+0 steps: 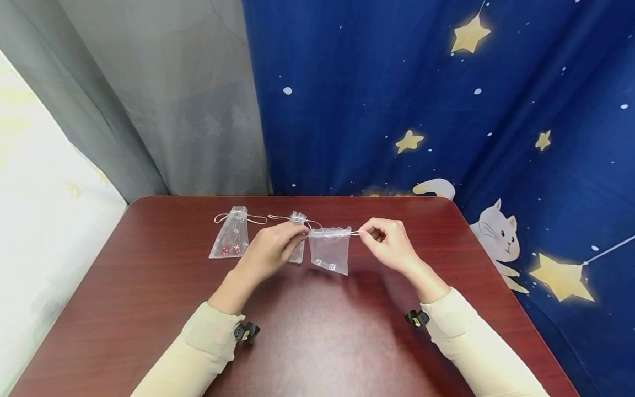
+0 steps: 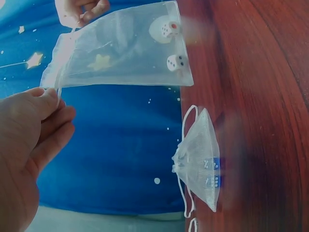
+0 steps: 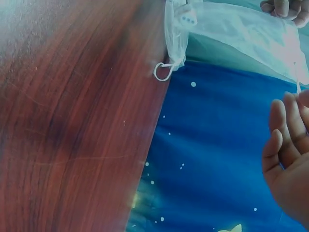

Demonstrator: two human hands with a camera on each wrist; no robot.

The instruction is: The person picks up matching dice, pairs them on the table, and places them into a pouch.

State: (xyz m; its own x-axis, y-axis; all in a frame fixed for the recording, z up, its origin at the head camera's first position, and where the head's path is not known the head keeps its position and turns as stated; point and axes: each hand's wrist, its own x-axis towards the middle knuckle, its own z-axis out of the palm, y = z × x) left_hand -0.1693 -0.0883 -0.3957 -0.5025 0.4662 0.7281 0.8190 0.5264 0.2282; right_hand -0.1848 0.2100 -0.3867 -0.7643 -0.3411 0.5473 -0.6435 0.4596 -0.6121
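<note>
A sheer white drawstring bag (image 1: 329, 249) hangs stretched above the table between both hands, with two white dice (image 2: 175, 62) at its bottom. My left hand (image 1: 270, 246) pinches the cord at the bag's left top corner. On the other side, my right hand (image 1: 392, 243) pinches the cord (image 1: 354, 233) a little out from the right corner. Partly hidden behind the left hand, a second sheer bag (image 2: 200, 159) with blue dice (image 2: 212, 173) lies gathered at its neck. Farther left is a third bag (image 1: 232, 234) with red dice (image 1: 231, 250), its cord spread in loops.
The reddish-brown wooden table (image 1: 317, 342) carries the two lying bags near its back edge. Behind it hang a grey curtain (image 1: 198, 99) and a blue curtain (image 1: 347, 138) with stars. A small black device (image 1: 246, 331) sits at the left wrist, another (image 1: 417, 318) at the right.
</note>
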